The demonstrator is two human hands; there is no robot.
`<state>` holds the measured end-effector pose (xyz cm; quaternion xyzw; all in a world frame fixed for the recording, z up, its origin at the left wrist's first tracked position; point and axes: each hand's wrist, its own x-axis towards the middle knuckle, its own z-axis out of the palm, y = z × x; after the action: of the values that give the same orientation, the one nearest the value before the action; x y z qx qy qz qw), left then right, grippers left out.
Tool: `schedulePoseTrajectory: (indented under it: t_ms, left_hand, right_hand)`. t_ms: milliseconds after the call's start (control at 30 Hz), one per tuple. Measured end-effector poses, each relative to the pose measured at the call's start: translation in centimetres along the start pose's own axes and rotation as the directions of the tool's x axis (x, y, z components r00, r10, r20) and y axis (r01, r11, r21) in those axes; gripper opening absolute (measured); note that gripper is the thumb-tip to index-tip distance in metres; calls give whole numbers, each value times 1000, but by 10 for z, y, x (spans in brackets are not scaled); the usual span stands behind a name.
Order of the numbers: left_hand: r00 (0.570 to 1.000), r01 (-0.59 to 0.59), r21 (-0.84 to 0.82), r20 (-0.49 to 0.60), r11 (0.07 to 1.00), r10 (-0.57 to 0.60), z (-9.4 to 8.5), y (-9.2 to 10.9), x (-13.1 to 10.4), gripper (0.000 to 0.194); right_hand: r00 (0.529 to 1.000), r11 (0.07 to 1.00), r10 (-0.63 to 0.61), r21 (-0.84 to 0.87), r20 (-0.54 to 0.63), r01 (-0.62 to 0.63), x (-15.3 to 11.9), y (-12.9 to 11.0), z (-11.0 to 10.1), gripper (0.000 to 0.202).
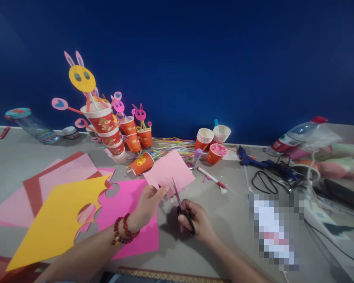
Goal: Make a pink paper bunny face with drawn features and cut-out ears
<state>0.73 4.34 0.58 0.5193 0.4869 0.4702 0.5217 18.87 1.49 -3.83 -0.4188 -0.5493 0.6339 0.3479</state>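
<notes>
My left hand (pixel 151 202), with red bead bracelets at the wrist, pinches the lower edge of a light pink sheet of paper (pixel 172 169). Small cut strips hang at that edge, near my fingertips. Black-handled scissors (pixel 182 208) are gripped in my right hand (pixel 196 221), their blades pointing up and parted slightly beside the paper's lower edge. Whether the blades touch the paper I cannot tell. Beneath my left forearm lie a bright pink sheet (pixel 129 196) and a yellow sheet (pixel 56 208) with round cut-outs along its edge.
Stacked red cups (pixel 102 122) with paper bunny figures stand at back left. Behind the paper are colourful straws (pixel 174 145), a tipped orange cup (pixel 142 163) and a cup of pink scraps (pixel 216 152). A marker (pixel 211 177), bottle (pixel 296 135), cables and a power strip (pixel 321 220) lie rightward.
</notes>
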Motion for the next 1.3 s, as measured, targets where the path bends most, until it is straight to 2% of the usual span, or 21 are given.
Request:
schedulePoseTrajectory:
  t_ms: [233,467,667,900,1067,1300]
  left_hand:
    - [1000,-17,-12,-6,1000,17,-1,-2,1,34]
    - [998,-1,-43,-56,999,-1,0,-2,1,29]
    - [992,33,48,-119,998,-27,-2,2,0,33]
    - [999,-18,69,-36,997,21,-6,-5,2,33]
    - [998,-37,92,-54,995,42,-8,-3,3,34]
    - [1000,-27,88,-9,996,28,-9,-4,4,32]
  right_hand:
    - [1000,1000,5,-26,-3,-5,0,-2,-1,66]
    - [1000,1000,12,-23,-6,-12,0,-2,-1,65]
    - [1000,1000,27,-7,0,-27,-1,-4,0,64]
    - [999,999,33,34,28,-34,-1,-3,0,66]
    - [999,999,36,35,30,-37,-1,-5,0,66]
    - [999,999,22,24,28,-23,-1,-5,0,66]
